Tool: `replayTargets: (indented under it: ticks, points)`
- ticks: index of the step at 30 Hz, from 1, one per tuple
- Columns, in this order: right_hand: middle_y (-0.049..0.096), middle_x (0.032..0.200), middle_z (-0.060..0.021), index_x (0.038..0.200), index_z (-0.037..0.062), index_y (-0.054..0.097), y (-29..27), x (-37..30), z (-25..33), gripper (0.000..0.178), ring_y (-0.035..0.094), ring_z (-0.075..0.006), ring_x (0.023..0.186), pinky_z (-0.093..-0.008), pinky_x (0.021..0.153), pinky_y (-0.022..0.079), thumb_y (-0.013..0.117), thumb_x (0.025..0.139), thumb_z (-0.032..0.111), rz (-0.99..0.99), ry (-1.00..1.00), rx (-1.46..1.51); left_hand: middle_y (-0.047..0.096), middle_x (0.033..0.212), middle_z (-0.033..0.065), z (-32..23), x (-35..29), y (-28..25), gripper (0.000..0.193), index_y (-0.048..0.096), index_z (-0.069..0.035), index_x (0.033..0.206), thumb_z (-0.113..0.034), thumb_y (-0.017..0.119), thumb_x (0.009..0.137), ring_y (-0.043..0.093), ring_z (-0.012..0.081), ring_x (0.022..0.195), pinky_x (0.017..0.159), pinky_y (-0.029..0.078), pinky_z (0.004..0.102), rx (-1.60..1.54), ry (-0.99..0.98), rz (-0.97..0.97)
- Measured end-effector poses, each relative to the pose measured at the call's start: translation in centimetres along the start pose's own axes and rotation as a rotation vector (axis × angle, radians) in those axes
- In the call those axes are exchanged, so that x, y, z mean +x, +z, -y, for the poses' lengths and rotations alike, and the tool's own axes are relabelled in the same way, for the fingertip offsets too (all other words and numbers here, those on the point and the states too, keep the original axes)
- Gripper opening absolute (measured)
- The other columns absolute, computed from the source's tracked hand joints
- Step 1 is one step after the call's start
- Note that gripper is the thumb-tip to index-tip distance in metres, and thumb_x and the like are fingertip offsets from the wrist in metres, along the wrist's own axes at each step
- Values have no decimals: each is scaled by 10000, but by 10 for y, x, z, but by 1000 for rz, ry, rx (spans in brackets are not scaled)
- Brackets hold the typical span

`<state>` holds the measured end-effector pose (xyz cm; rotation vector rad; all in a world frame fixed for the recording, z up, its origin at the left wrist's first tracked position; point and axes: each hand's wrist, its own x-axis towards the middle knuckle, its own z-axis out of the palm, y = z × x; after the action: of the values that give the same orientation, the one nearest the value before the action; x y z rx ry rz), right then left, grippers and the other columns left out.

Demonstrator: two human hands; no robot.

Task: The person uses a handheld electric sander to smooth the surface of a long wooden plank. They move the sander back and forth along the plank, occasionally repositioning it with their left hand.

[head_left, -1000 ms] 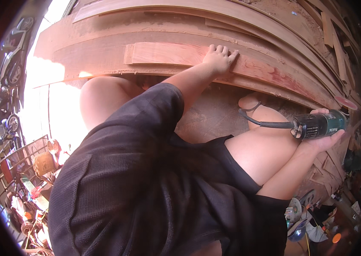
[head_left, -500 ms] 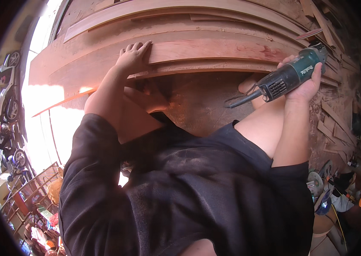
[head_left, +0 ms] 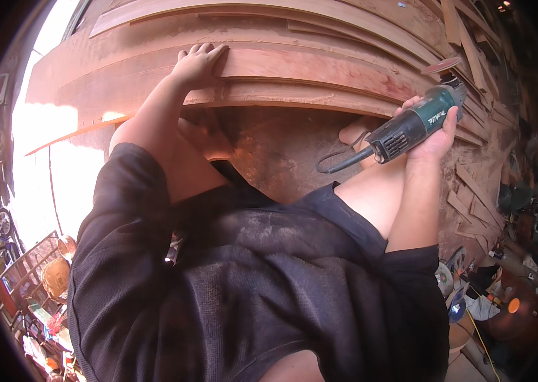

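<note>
My left hand (head_left: 200, 66) is clamped over the left part of a reddish wooden plank (head_left: 301, 66), its fingers curled at the far edge. In my right hand (head_left: 433, 141) is a teal and black angle grinder (head_left: 417, 125), gripped around its body from below. The grinder is tilted, with its head up at the far right and a reddish-brown disc (head_left: 442, 65) on top, apart from the plank under my left hand. Its black cord (head_left: 349, 163) trails from the rear end, near my right leg. Whether the disc is spinning cannot be told.
More long boards (head_left: 250, 13) lie stacked beyond the plank. Wood offcuts (head_left: 473, 210) are scattered on the dusty floor at the right. Tools, discs and a yellow cord (head_left: 484, 344) lie at the lower right. A metal rack (head_left: 24, 274) with mixed items stands at the lower left.
The whole view has turned slightly, so the grinder and right hand appear lower and farther left. Both hands keep their holds, and the grinder stays apart from the held plank.
</note>
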<state>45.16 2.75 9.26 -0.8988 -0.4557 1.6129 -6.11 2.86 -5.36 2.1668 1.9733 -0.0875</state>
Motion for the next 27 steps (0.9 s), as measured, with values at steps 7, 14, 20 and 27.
replayTargets:
  ticks: [7, 14, 20, 27]
  points:
    - [739, 1067, -204, 1262, 44, 615, 16, 10, -15, 592, 756, -341, 951, -498, 822, 635, 783, 949, 518, 24, 151, -206, 337, 1732, 152, -37, -19, -13, 1099, 321, -265, 1703, -592, 858, 802, 241, 413, 1631, 1259, 154, 761, 26, -149, -27]
    - [711, 846, -45, 1076, 14, 741, 53, 40, -102, 369, 687, -143, 704, -304, 633, 534, 866, 917, 322, 9, 241, -837, 750, 1311, 222, -180, -51, -43, 798, 643, -22, 1472, -677, 586, 1021, 700, 433, 1241, 1074, 553, 434, -960, -38, 257]
    - [778, 964, -102, 1055, -8, 803, 52, 65, -153, 399, 722, -199, 829, -366, 730, 546, 857, 906, 358, 42, 136, -1321, 608, 1467, 298, -242, -4, -38, 941, 531, 52, 1537, -735, 512, 1021, 637, 423, 1318, 1058, 544, 518, -1512, -344, 414]
    - [799, 959, -210, 1094, -53, 804, 77, 76, -183, 565, 774, -284, 879, -436, 773, 574, 855, 876, 467, 94, 141, -1487, 500, 1597, 261, -211, -14, -32, 798, 441, -37, 1604, -559, 647, 1036, 500, 473, 1453, 1114, 426, 754, -2097, -473, 484]
